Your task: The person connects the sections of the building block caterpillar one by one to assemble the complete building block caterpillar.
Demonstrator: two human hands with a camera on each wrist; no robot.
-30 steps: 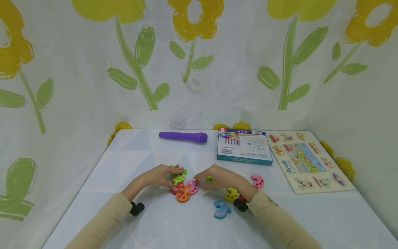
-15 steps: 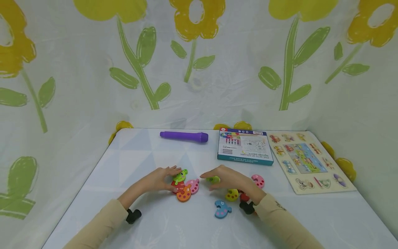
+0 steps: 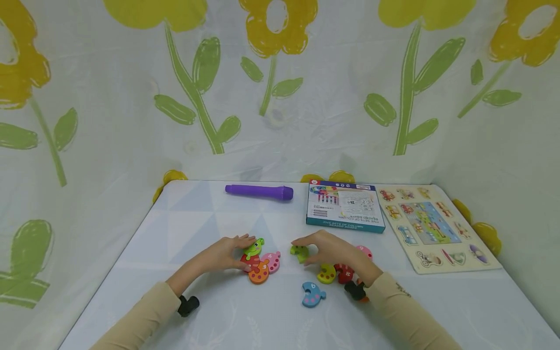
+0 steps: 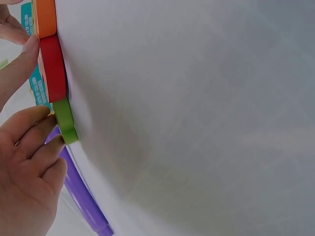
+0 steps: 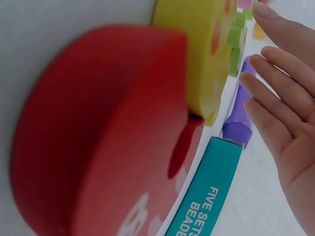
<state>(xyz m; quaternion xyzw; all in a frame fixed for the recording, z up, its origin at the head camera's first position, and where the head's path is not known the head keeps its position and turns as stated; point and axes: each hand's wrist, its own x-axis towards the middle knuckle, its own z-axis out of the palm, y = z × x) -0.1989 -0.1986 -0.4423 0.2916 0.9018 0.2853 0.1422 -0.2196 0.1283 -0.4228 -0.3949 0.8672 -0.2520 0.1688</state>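
Right hand point(image 3: 331, 250) had moved rightward, farther from the orange piece point(image 3: 258, 273), exposing more of the green piece point(image 3: 298, 252) and red piece point(image 3: 345, 274); the pink piece point(image 3: 365, 251) was more covered. Green head point(image 3: 253, 250) had tilted; left hand point(image 3: 222, 253) had drawn back slightly.

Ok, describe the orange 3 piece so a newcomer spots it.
On the table, look in front of the purple stick for the green smiling head the left hand touches. In its cluster, the orange piece lies nearest the person, beside the red piece and pink piece. Its orange colour and 3 set it apart.
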